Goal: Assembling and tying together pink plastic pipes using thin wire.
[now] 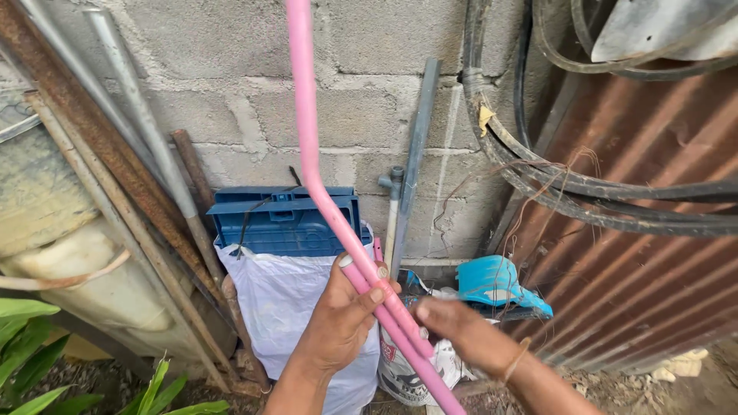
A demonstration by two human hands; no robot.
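A long pink pipe [306, 115] rises from the bottom middle, bends at about mid-height and runs straight up past the top edge. My left hand [344, 315] is wrapped around it just below the bend, thumb and fingers closed on it. My right hand [453, 327] sits to the right, its fingertips touching the pipe's lower part; whether it grips the pipe is unclear. A thin band circles the right wrist.
A grey block wall [231, 92] is close ahead. Rusty and grey pipes [131, 177] lean at the left. A blue plastic crate [284, 219] rests over a white sack [284, 307]. Black hoses [584, 188] hang before rusty corrugated sheet [653, 253]. Green leaves [31, 353] show bottom left.
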